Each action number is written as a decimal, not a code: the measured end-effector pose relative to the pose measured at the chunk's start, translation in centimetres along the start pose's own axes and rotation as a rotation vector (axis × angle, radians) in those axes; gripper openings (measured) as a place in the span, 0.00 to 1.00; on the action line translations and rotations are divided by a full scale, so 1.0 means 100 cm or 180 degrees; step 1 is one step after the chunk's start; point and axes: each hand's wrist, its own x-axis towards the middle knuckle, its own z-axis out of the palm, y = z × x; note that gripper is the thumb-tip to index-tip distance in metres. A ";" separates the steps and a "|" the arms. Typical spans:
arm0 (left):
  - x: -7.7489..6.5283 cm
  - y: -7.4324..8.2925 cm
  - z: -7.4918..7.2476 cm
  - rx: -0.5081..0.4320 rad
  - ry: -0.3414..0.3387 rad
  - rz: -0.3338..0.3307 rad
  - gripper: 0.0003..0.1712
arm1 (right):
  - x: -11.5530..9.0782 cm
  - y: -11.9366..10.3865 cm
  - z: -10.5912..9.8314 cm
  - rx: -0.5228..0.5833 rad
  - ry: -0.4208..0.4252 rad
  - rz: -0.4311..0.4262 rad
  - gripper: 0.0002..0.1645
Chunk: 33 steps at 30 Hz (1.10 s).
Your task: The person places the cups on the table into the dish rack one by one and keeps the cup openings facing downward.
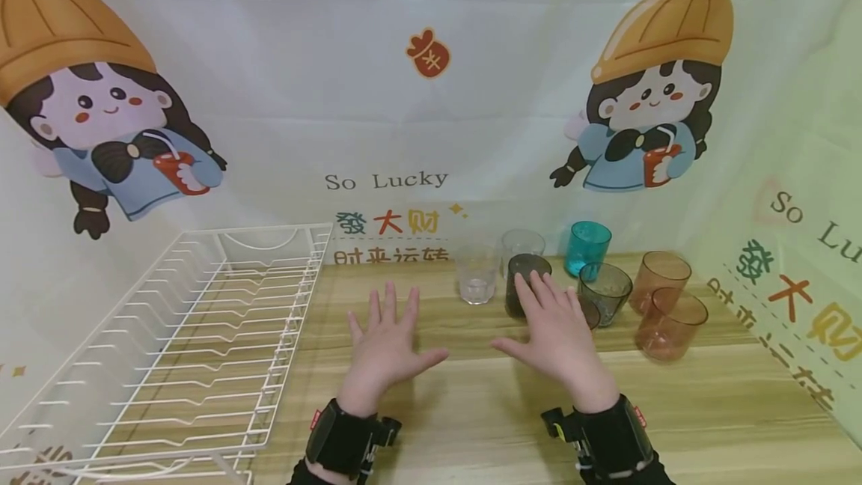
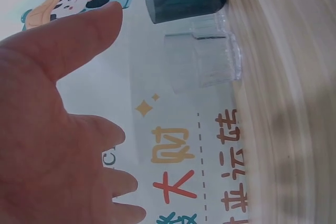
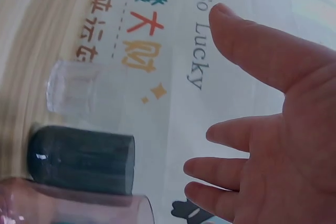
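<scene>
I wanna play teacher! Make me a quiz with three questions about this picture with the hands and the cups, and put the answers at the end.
1. True or false: the left hand is holding a cup.

2. Pick one. Seen from the person's side, the white wire dish rack is:
A) to the left of the dark gray tumbler
B) to the right of it
C) underneath it

3. Fill in the blank: the English words on the printed backdrop say "So ____".

Key:
1. False; its fingers are spread and it holds nothing.
2. A
3. Lucky
</scene>
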 end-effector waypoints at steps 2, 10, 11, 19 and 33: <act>-0.001 0.000 -0.001 -0.0007 0.0017 0.0008 0.62 | 0.000 0.003 -0.002 0.0005 0.0023 0.0030 0.59; -0.001 0.004 0.000 -0.0047 0.0103 0.0038 0.63 | -0.001 0.014 -0.009 0.0066 0.0133 0.0148 0.58; -0.001 0.005 0.000 -0.0048 0.0125 0.0047 0.63 | -0.001 0.014 -0.009 0.0079 0.0147 0.0157 0.58; 0.003 0.009 0.008 -0.0063 0.0341 0.0037 0.63 | -0.002 0.020 -0.013 0.0126 0.0299 0.0188 0.55; 0.012 0.023 0.035 -0.0046 0.0668 0.0173 0.63 | -0.004 0.034 -0.005 -0.0043 0.0525 0.0137 0.48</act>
